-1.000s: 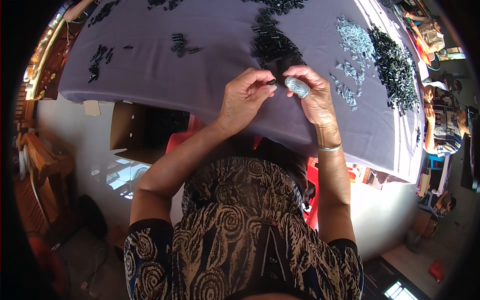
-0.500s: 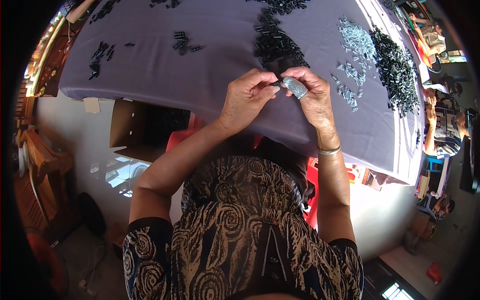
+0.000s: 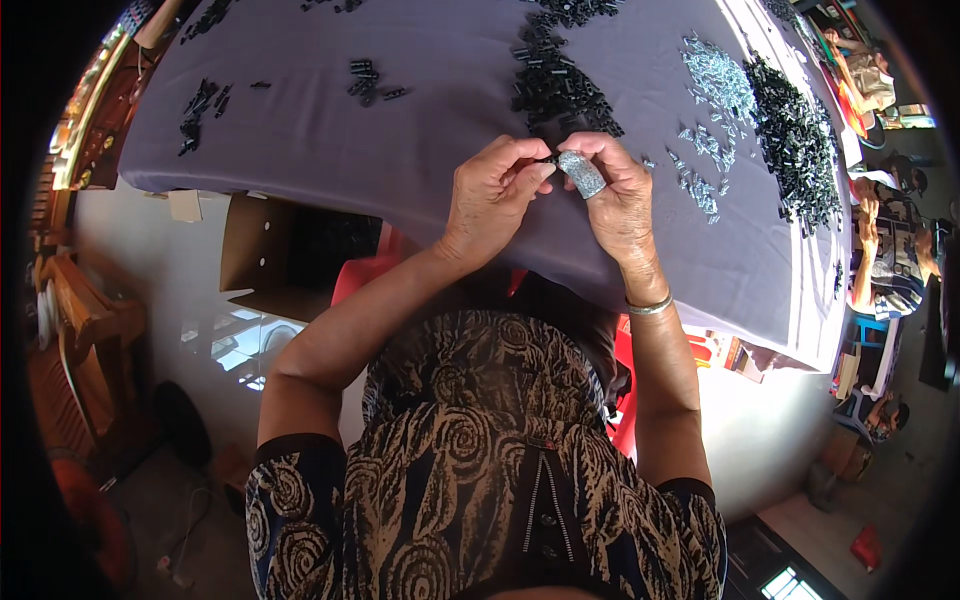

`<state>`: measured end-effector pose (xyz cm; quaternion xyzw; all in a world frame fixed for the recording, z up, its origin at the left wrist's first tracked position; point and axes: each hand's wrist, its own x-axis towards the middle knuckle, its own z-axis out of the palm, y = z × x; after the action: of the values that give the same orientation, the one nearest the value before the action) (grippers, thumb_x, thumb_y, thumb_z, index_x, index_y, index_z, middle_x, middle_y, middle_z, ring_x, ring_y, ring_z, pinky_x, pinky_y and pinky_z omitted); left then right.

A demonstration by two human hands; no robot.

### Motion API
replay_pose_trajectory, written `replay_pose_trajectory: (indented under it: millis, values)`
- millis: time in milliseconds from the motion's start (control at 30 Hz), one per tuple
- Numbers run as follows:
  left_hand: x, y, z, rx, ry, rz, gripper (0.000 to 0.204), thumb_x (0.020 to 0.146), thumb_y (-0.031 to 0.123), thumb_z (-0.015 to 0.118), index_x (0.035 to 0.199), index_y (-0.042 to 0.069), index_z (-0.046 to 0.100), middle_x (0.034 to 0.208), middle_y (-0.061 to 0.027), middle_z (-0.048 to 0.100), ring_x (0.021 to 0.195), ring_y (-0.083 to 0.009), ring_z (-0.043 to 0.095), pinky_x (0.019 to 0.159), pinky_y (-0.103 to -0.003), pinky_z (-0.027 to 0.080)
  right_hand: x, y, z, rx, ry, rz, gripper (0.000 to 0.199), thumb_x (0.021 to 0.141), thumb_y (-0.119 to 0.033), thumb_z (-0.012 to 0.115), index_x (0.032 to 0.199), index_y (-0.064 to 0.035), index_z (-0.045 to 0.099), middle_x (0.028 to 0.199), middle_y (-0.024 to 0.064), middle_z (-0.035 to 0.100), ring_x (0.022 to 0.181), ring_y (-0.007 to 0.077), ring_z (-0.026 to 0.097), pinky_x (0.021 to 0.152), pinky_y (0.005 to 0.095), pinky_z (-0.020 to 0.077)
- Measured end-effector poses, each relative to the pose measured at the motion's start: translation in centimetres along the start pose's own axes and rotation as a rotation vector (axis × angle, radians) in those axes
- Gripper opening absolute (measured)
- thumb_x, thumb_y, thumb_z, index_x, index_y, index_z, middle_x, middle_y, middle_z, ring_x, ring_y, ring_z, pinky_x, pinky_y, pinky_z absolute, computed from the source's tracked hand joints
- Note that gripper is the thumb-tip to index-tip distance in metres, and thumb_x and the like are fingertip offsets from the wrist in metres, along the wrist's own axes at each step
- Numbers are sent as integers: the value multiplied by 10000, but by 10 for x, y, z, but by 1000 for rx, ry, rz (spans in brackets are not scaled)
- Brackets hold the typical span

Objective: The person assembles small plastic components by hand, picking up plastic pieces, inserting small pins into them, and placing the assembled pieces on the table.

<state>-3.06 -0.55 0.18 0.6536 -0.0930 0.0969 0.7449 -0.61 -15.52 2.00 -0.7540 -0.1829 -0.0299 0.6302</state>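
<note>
1. Beneath the left hand (image 3: 490,200) and the right hand (image 3: 625,205), a smooth grey-purple tablecloth (image 3: 430,150) is hanging over the near edge in soft creases; any tug on it could disturb everything lying on top.
2. Beyond the hands, a loose dark heap (image 3: 560,88) of short, tube-like pieces is stretching toward the far side; nothing is containing it, so a brushing knuckle could scatter its near end.
3. Farther right, a second dark heap (image 3: 793,140) is lying close beside a pale heap (image 3: 718,80) of small, shiny, silvery bits; a careless sweep could mix the two.
4. The left hand is pinching a small dark piece (image 3: 551,159) between thumb and forefinger; such tip-only contact could let it slip.
5. The right hand is facing it with fingers drawn narrow; whether they are gripping anything cannot be told. A rigid, metallic-looking bracelet (image 3: 650,306) is circling its wrist.
6. A rounded, speckled silvery wrap (image 3: 582,173) is apparently covering the right thumb; its bulk could be dulling touch, causing a fumble.
7. The small dark piece is sitting just beside the right fingertips; fingers are partly hiding its shape.
</note>
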Motion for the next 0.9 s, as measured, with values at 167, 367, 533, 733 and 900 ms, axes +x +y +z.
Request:
replay_pose_trajectory:
  millis: [167,367,533,733,900]
  values:
    - [-2,-4,1,-33,29,-3,146,877,-22,570,1022,-25,586,890,-57,577,718,-122,613,628,-224,502,-1,6,12,132,64,-18,104,871,20,574,959,-30,595,842,-13,605,722,49,541,638,208,483]
    - [-3,-6,6,-78,86,18,157,881,-23,567,1037,-29,581,898,-63,587,728,-125,600,655,-234,509,-4,8,26,146,181,-101,102,881,40,548,961,-22,565,844,6,592,728,57,547,653,211,501]
    - [-4,-11,5,-159,110,-1,149,886,-18,563,1031,-36,589,894,-58,594,727,-120,595,663,-239,511,-3,1,28,173,152,-55,87,887,40,539,946,-21,560,821,6,589,684,58,552,612,215,503]
    - [0,-9,4,-163,165,-5,101,878,-28,565,972,-31,600,853,-42,574,727,-114,625,658,-223,523,-2,3,44,217,237,8,60,888,22,551,921,-24,570,789,-6,595,659,52,558,601,215,509]
    - [1,-14,5,-149,175,31,133,891,4,567,1012,-34,607,855,-35,608,729,-106,609,659,-245,531,-4,0,49,307,273,40,63,880,35,552,916,-13,571,801,-5,597,700,55,566,650,234,537]
